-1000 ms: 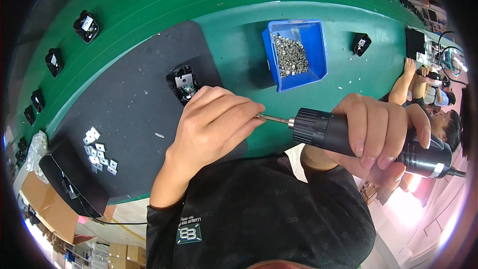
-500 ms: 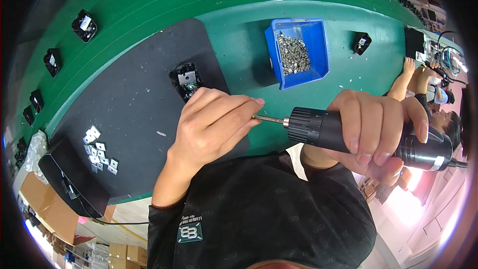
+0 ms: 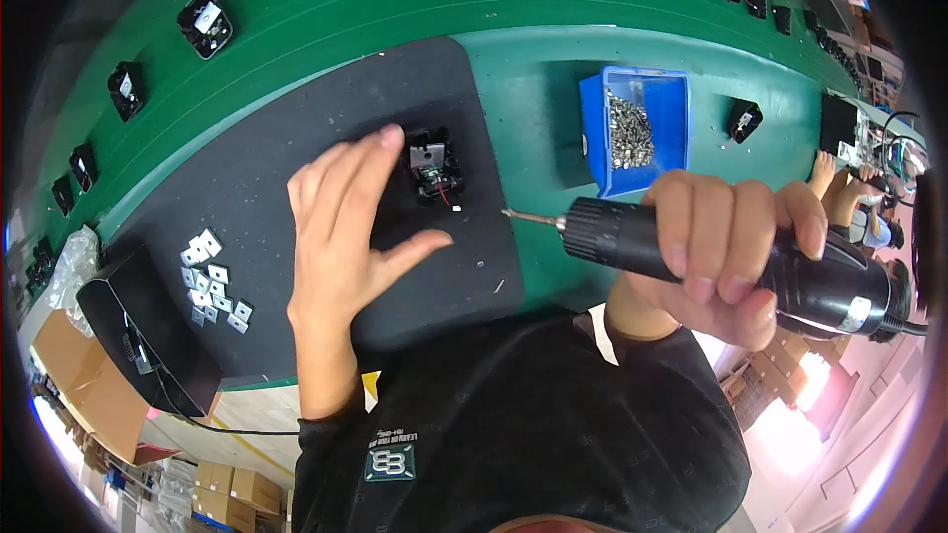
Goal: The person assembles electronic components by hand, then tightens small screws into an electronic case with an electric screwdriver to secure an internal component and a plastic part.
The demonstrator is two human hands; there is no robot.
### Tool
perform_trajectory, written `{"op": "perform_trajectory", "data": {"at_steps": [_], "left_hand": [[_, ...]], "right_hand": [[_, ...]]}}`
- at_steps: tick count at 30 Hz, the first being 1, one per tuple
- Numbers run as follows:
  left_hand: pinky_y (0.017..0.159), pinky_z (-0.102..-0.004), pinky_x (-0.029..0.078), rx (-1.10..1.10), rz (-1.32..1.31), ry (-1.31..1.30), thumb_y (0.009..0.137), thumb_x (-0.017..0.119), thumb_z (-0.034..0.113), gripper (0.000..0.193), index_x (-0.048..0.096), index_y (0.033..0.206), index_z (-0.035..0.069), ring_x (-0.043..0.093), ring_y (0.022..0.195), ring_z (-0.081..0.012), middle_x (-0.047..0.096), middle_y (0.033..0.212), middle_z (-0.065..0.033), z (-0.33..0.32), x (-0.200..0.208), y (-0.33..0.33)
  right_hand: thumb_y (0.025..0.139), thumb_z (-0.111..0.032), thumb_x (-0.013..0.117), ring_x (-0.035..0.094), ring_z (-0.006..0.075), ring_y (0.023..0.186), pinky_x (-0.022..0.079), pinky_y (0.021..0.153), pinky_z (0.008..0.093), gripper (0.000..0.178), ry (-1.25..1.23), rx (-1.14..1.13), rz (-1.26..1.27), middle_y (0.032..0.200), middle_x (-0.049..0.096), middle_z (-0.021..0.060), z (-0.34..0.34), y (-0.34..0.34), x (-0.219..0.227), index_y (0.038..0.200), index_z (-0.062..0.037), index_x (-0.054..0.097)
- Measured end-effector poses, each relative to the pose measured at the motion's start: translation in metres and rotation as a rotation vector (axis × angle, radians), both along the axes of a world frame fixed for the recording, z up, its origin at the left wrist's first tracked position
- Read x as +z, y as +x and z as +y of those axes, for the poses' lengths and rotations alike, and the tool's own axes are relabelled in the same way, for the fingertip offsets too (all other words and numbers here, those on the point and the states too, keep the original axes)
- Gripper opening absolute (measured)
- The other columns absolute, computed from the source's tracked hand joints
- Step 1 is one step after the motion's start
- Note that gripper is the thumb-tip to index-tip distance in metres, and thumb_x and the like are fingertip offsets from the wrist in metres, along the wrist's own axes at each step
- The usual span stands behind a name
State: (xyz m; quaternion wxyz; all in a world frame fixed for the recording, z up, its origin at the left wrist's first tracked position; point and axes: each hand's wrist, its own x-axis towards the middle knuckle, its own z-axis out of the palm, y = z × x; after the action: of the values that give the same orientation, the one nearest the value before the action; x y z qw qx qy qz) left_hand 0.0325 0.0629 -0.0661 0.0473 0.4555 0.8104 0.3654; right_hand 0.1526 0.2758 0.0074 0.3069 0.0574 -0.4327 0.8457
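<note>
My right hand (image 3: 721,247) is wrapped round a black electric screwdriver (image 3: 617,235), whose bit points left over the edge of the dark mat. Fingers spread, my left hand (image 3: 341,227) hovers over the mat with nothing in it. Just right of its fingertips lies a black plastic housing (image 3: 432,170) with a metal plate, a green circuit board and a red wire. A screw may sit on the bit's tip, but it is too small to make out. Beyond the screwdriver stands a blue bin (image 3: 674,128) holding many small screws (image 3: 629,133).
Small metal plates (image 3: 209,281) lie scattered on the mat's left side, near a black box (image 3: 148,331). Another housing (image 3: 744,120) sits right of the bin. Several more housings (image 3: 205,24) line the green belt at the back. Co-workers are at the far right.
My left hand has let go of the screwdriver bit's tip, opened and moved left toward the housing. The screwdriver stays in my right hand. The whole view has shifted a little.
</note>
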Motion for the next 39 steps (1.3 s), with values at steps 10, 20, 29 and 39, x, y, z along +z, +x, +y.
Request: {"op": "perform_trajectory", "data": {"at_steps": [10,20,29,39], "left_hand": [[0.094,-0.0396,0.033,-0.003,-0.107,-0.075,0.052,0.083,0.020,0.074,0.057,0.120,0.010,0.055,0.106,-0.0216,0.060,0.117,-0.0030,0.010,-0.019,-0.001],[0.090,-0.0374,0.033,0.004,-0.155,-0.032,0.050,0.084,0.021,0.075,0.059,0.120,0.011,0.055,0.097,-0.0190,0.060,0.111,-0.0008,0.012,-0.021,-0.005],[0.089,-0.0371,0.033,0.003,-0.129,-0.051,0.050,0.083,0.022,0.074,0.059,0.120,0.012,0.055,0.094,-0.0184,0.060,0.111,0.0000,0.012,-0.018,-0.005],[0.092,-0.0406,0.034,-0.061,-0.099,-0.095,0.052,0.083,0.021,0.074,0.057,0.121,0.010,0.055,0.101,-0.0247,0.059,0.113,-0.0058,0.022,-0.006,-0.008]], "right_hand": [[0.080,0.000,0.065,0.053,0.0152,0.061,0.046,0.063,0.0330,0.045,0.202,0.023,-0.043,0.073,0.053,0.0017,-0.024,-0.042,-0.041,0.116,-0.0135,0.041],[0.078,0.001,0.065,0.054,0.0155,0.062,0.046,0.062,0.0333,0.041,0.182,0.047,-0.087,0.073,0.052,0.0021,-0.024,-0.050,-0.045,0.110,-0.0122,0.042],[0.084,-0.009,0.067,0.049,0.0140,0.056,0.042,0.058,0.0308,0.031,0.364,0.114,-0.118,0.070,0.051,-0.0010,-0.027,-0.053,-0.040,0.099,-0.0168,0.041],[0.080,-0.005,0.066,0.053,0.0120,0.053,0.046,0.055,0.0270,0.067,0.506,0.162,0.107,0.067,0.053,-0.0026,-0.011,-0.046,-0.021,0.137,-0.0186,0.035]]}}
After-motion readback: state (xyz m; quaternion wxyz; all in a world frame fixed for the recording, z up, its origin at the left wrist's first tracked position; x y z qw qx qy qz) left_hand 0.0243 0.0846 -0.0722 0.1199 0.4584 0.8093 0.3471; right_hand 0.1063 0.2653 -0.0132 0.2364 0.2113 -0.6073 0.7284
